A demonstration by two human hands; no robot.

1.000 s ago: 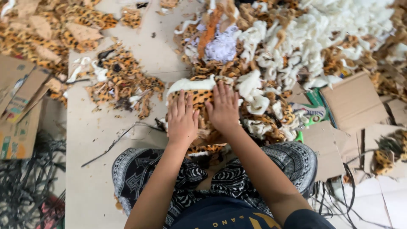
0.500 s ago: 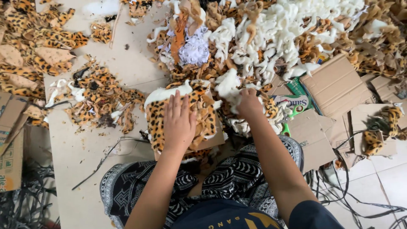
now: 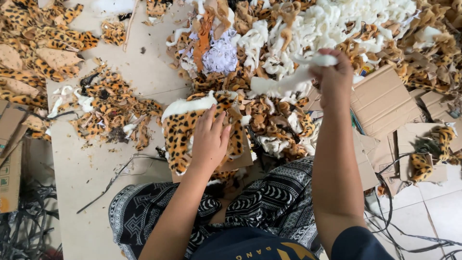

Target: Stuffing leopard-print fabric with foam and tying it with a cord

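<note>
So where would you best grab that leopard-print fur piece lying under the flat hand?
Probably by the white-edged top corner of the leopard-print fur piece, coming from the far left. That edge lies bare, while the left hand presses flat on the middle and scraps crowd its right side.

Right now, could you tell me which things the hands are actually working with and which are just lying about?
In hand:
- left hand pressing flat on the leopard-print fur piece
- right hand gripping a white fur strip, lifted

Lying about:
- heap of white and leopard-print scraps
- cardboard pieces
- small scrap pile
- black cords
</note>
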